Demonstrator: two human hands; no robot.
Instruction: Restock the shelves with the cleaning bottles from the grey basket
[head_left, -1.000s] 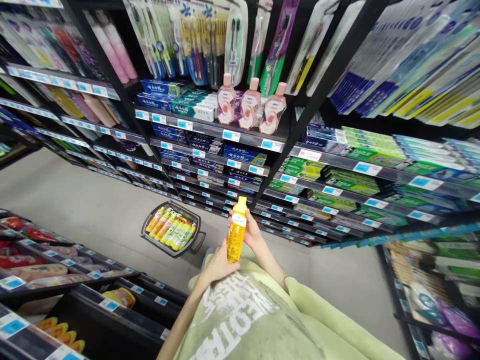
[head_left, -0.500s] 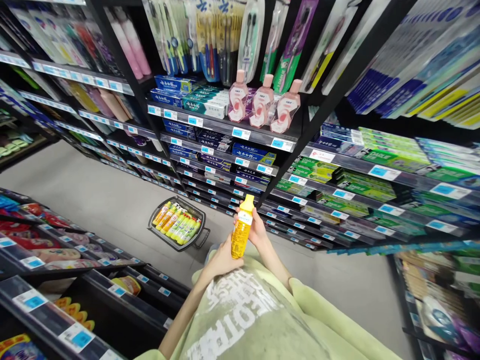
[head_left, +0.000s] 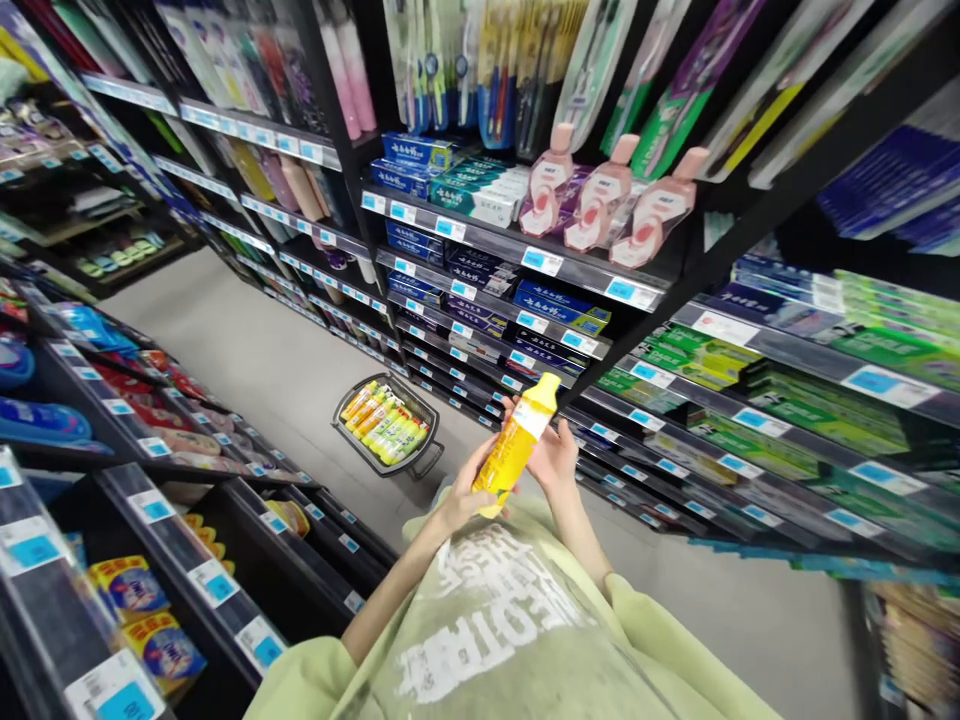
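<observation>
My left hand (head_left: pixel 466 492) is closed around the lower part of a yellow plastic bottle (head_left: pixel 511 452) with a yellow cap and a pale label band. The bottle is tilted, its cap up and to the right. Behind its upper half, my right hand (head_left: pixel 553 458) cradles it. The right fingertips show past the bottle's left side, while the thumb is lifted away from it. Left of my hands, a dark shopping basket (head_left: pixel 429 452) on the floor holds several yellow, orange and green bottles (head_left: pixel 384 418) lying side by side.
Ahead stands a dark shelf unit (head_left: pixel 480 243) with toothpaste boxes (head_left: pixel 480 188), hanging toothbrushes (head_left: pixel 431 70) and three pink bottles (head_left: pixel 600 205). More toothpaste boxes (head_left: pixel 750 420) fill the right side. Low shelves (head_left: pixel 202 560) with packaged goods run along the left. Grey floor (head_left: pixel 247 340) lies between.
The bottle has turned and now leans right. My right thumb has come off the bottle. The view has shifted, so shelves and basket appear farther right.
</observation>
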